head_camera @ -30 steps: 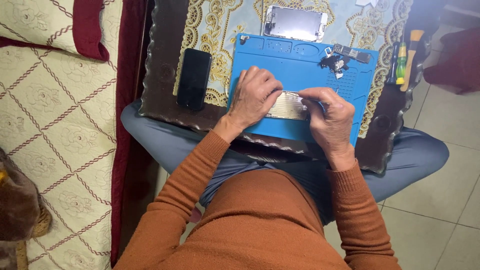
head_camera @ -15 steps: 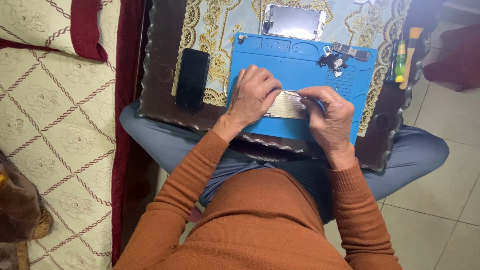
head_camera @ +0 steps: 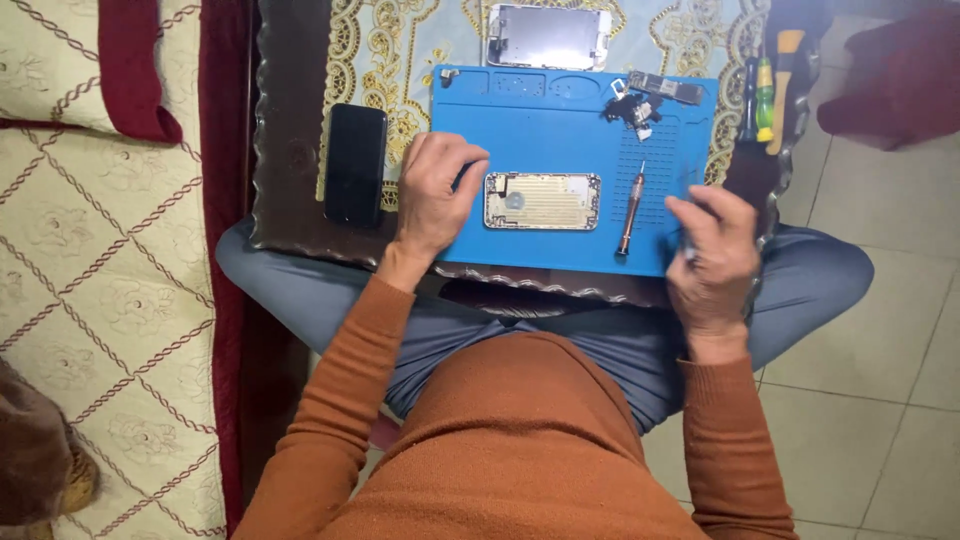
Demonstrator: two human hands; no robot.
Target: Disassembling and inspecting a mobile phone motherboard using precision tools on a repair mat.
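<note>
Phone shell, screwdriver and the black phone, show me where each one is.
Phone shell (head_camera: 542, 200), head view, middle of its open inside.
Screwdriver (head_camera: 631, 211), head view, brown handle.
Black phone (head_camera: 355, 165), head view, centre of its dark face.

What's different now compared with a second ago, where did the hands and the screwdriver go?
The right hand has drawn back off the opened phone shell to the blue mat's right edge. The screwdriver now lies loose beside the shell. The left hand has slid off the shell to its left end. The black phone and the screen panel stayed put.
</note>
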